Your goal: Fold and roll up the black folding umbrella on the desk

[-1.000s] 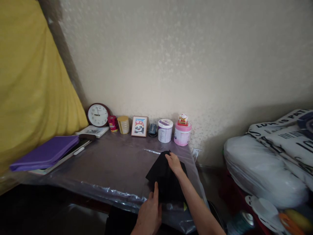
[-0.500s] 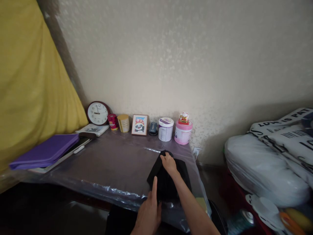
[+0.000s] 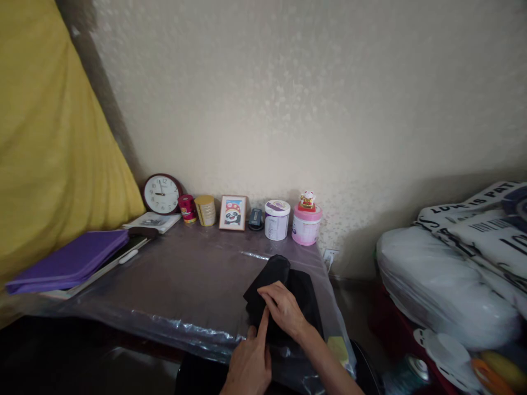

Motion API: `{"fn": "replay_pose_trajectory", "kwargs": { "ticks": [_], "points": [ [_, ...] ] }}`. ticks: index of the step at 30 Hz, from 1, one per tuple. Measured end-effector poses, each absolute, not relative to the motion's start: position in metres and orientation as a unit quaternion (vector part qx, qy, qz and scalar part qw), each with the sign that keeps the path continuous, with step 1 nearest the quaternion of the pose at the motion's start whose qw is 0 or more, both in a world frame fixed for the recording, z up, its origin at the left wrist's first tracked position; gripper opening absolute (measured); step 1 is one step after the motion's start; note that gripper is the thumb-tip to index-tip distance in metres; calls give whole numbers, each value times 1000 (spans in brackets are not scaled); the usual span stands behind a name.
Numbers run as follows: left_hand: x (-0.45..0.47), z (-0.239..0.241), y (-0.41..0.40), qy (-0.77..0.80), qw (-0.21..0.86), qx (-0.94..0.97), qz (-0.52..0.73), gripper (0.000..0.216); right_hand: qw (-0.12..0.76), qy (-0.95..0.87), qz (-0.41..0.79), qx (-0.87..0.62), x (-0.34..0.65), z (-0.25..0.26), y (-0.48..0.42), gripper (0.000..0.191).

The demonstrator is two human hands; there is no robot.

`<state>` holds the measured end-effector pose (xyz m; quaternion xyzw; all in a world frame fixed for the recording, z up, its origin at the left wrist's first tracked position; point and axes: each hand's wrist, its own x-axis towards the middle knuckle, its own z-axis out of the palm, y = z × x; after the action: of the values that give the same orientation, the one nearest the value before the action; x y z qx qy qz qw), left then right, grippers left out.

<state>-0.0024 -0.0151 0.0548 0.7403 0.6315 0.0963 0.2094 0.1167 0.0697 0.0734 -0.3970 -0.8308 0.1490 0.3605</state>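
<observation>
A folded piece of black cloth (image 3: 307, 291) lies near the right end of the table, its kind unclear from its shape. My right hand (image 3: 284, 307) is on the middle of it, fingers bent and pinched together on the fabric. Just below, my left hand (image 3: 251, 359) grips the near edge of the black cloth. Its index finger is stretched forward, with the tip close to my right fingers. The cloth under both palms is hidden.
Along the wall stand a clock (image 3: 162, 194), a red can (image 3: 187, 208), a yellow-lidded jar (image 3: 205, 210), a panda picture (image 3: 233, 213), a purple-white tub (image 3: 276, 220) and a pink tub (image 3: 306, 226) with a cat figurine. Purple folders (image 3: 69, 260) lie left; bagged bedding (image 3: 444, 291) is right.
My right hand has come back from the cloth's far end to its middle, nearer my left index finger. My left hand stays at the near edge. The view shifts slightly.
</observation>
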Motion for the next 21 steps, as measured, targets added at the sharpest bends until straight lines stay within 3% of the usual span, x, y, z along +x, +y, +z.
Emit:
{"fn": "replay_pose_trajectory", "kwargs": {
  "ticks": [7, 17, 21],
  "points": [
    [-3, 48, -13, 636, 219, 730, 122, 67, 349, -855, 77, -375, 133, 55, 87, 26],
    [-3, 47, -12, 644, 240, 718, 111, 68, 290, -788, -3, -543, 140, 54, 176, 28],
    [-3, 48, -13, 640, 236, 722, 119, 68, 331, -788, -22, -518, 129, 64, 150, 29]
  ]
}}
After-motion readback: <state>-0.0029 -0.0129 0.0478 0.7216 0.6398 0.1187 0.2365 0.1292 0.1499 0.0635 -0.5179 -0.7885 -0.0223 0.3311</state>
